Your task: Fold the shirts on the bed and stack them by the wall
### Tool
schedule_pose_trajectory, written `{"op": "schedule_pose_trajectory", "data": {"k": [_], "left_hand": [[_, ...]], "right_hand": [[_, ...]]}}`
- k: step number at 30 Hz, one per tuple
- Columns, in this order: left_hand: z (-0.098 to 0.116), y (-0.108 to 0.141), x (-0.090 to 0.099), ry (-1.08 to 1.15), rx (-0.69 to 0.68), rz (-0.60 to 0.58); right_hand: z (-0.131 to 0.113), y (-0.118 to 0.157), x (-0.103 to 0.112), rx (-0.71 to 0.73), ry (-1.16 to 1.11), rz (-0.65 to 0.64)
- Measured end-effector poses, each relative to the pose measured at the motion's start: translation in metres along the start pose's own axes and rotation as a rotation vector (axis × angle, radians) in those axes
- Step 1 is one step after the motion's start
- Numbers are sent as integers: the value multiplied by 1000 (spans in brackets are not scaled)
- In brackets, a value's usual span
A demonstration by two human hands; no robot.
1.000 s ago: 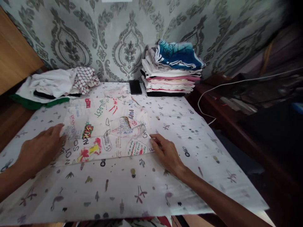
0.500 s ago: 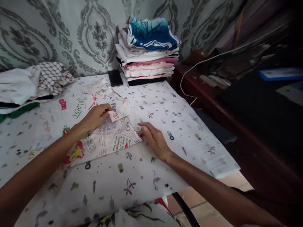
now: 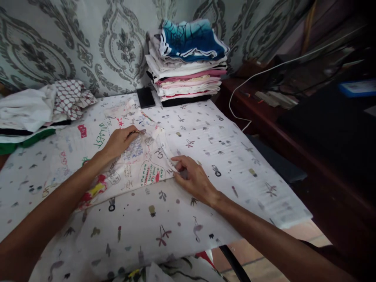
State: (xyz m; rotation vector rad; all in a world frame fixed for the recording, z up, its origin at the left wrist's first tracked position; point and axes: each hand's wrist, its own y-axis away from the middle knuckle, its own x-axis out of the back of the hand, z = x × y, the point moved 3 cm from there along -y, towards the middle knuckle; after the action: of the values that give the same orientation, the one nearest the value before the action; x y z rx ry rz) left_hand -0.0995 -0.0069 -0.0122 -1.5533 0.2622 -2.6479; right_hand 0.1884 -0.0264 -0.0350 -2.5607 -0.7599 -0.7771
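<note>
A white T-shirt [image 3: 152, 156] covered in coloured writing and drawings lies spread, partly folded, on the patterned tablecloth. My left hand [image 3: 122, 141] is closed over its middle, pinching a bit of the fabric between thumb and fingers. At the shirt's right end, by the pale neckband, my right hand [image 3: 195, 178] has its thumb and fingers curled on the edge. The fingertips of this hand are partly hidden against the cloth. A red and yellow print shows on the shirt beneath my left forearm.
A tall stack of folded clothes [image 3: 186, 74] stands at the back, with a black phone [image 3: 146, 97] beside it. Loose clothes [image 3: 35, 105] are heaped at the left. A white cable [image 3: 264, 72] hangs over the dark red furniture [image 3: 249, 105] at the right.
The small flap of fabric that stood up at my left hand now lies flatter. My right hand stays at the neckband, its thumb lower. The view has shifted slightly.
</note>
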Motion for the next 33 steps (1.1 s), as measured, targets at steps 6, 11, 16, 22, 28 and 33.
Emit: {"op": "schedule_pose_trajectory", "data": {"k": [6,11,16,22,28,33], "left_hand": [[-4,-8,-6,-92,-18,-28],[-13,-14,-4,-73,13,-74],[-28,-11,17,176,37,-202],[-37,8,30,261,134,-356],[-51,33,44,227,291,-506],[-48,63,68,-268,304,-360]], "right_hand": [[-5,0,3,155,36,-64],[-18,-2,9,268,132,-10],[-53,-46,-14,417,200,-122],[-55,-109,-83,437,424,-233],[-31,-111,-100,448,605,-144],[-34,-109,-100,456,694,-179]]}}
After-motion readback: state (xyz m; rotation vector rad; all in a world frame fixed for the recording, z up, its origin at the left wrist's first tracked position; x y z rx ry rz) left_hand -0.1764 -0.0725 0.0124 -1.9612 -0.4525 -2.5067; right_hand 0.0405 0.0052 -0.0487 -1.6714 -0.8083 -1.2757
